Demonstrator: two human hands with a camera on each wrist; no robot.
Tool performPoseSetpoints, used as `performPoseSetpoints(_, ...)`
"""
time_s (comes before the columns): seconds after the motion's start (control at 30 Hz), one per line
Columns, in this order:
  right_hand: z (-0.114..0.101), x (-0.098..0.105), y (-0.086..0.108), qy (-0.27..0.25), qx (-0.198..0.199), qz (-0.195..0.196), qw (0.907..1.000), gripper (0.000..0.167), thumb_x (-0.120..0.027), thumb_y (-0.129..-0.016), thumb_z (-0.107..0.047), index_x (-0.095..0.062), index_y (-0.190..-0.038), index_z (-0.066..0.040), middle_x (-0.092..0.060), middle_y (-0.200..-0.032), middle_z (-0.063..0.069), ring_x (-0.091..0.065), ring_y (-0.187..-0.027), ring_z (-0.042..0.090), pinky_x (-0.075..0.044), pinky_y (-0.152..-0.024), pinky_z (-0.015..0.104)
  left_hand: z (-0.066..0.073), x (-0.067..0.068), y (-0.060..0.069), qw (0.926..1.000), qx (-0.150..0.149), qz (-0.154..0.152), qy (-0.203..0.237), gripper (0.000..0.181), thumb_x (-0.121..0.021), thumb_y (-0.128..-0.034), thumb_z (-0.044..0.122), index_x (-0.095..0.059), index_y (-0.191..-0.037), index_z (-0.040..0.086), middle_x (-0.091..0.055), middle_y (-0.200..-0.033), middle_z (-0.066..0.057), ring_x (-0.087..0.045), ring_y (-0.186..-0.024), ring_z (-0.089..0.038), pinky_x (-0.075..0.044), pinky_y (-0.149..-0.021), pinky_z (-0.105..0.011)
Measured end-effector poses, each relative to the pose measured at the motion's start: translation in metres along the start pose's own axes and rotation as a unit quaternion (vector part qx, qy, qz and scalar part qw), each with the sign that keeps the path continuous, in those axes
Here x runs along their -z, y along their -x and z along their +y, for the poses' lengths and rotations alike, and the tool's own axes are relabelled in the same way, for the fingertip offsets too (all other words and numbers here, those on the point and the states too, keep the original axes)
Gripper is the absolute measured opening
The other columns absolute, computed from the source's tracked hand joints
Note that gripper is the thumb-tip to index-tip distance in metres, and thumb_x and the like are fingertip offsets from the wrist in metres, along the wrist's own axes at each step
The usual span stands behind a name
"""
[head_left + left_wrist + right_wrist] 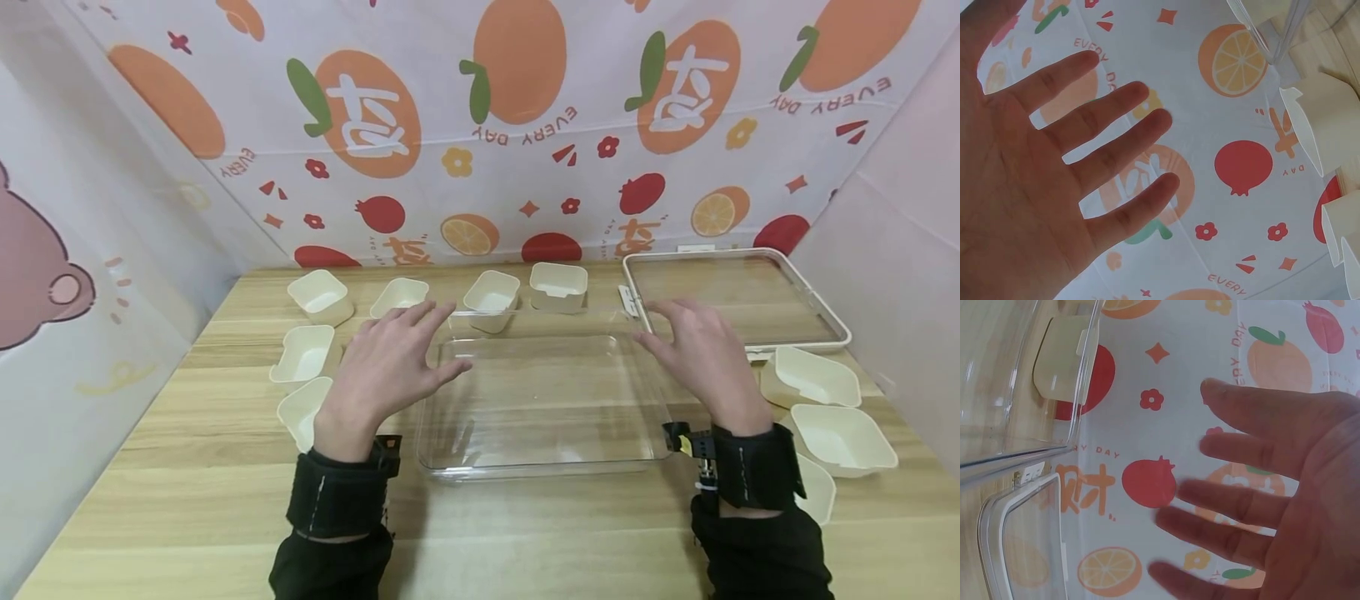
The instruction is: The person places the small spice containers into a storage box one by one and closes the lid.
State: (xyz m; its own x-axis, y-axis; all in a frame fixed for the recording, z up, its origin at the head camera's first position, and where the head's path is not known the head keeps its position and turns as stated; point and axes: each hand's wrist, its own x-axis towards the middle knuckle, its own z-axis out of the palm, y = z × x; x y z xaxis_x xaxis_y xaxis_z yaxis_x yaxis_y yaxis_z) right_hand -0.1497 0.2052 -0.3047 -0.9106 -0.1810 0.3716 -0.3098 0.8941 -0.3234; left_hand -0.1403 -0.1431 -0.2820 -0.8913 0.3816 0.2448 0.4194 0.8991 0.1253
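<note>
A white cloth [435, 92] printed with oranges, red fruit, small flowers and upside-down "EVERY DAY" lettering hangs along the back of the table [525, 550], whose top has a pale wood grain. In the middle of that top sits the clear box [536, 468], open upward, its long sides running left to right. The white-framed clear panel [738, 302] lies behind it to the right, near the cloth.

Two black sleeves [330, 567] reach in from the person's side. The left hand [390, 358] hovers by the box's left end, its fingers spread and gripping nothing, the thumb pointing inward. The right hand [697, 358] hovers at the opposite end, in front of the panel, its fingers likewise spread apart and holding nothing. A black band [757, 471] wraps each wrist.

Smallest are the cream cups: four [320, 293] stand in a row behind the box, two [303, 354] sit to the left, the nearer partly covered by the left hand, and three [840, 440] cluster at the right, the nearest one half hidden behind the right wrist.
</note>
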Motion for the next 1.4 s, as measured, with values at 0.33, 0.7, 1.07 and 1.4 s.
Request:
performPoseSetpoints(0.33, -0.001, 0.001, -0.001, 0.016, 0.005, 0.011, 0.9998, 0.014, -0.070, -0.090, -0.006, -0.068, -0.077, -0.001, -0.053, -0.060, 0.003, -0.046, -0.056, 0.022, -0.033, -0.049, 0.033, -0.001, 0.000, 0.001, 0.9981, -0.007, 0.023, 0.057, 0.028, -0.071, -0.0941, 0.015, -0.059, -0.069, 0.011, -0.049, -0.062, 0.002, -0.047, -0.057, -0.017, -0.040, -0.053, -0.034)
performPoseSetpoints(0.7, 0.000, 0.000, 0.001, 0.004, -0.001, 0.001, 1.0000, 0.014, -0.069, -0.091, -0.006, -0.068, -0.079, 0.000, -0.053, -0.061, 0.004, -0.045, -0.055, 0.022, -0.033, -0.049, 0.033, -0.019, 0.015, 0.011, 0.9960, 0.034, 0.005, 0.082, 0.027, -0.063, -0.0985, 0.013, -0.058, -0.072, 0.010, -0.039, -0.060, 0.002, -0.040, -0.057, -0.016, -0.034, -0.055, -0.033)
performPoseSetpoints(1.07, 0.000, 0.002, -0.002, -0.006, -0.011, 0.003, 0.9999, 0.013, -0.070, -0.091, -0.006, -0.068, -0.079, 0.000, -0.056, -0.062, 0.005, -0.047, -0.058, 0.023, -0.034, -0.050, 0.035, -0.085, 0.035, 0.046, 0.9684, 0.169, -0.143, 0.114, 0.036, -0.066, -0.0973, 0.025, -0.065, -0.115, -0.006, -0.066, -0.108, -0.027, -0.062, -0.094, -0.040, -0.050, -0.076, -0.052)
performPoseSetpoints(1.4, 0.003, 0.002, -0.002, -0.005, -0.004, 0.002, 1.0000, 0.013, -0.068, -0.091, -0.005, -0.067, -0.079, 0.000, -0.055, -0.062, 0.004, -0.047, -0.058, 0.023, -0.034, -0.050, 0.034, -0.088, 0.021, 0.046, 0.9374, 0.207, -0.239, 0.146, 0.091, -0.086, -0.0789, 0.029, -0.039, -0.149, -0.003, -0.043, -0.140, -0.038, -0.048, -0.114, -0.048, -0.048, -0.086, -0.061)
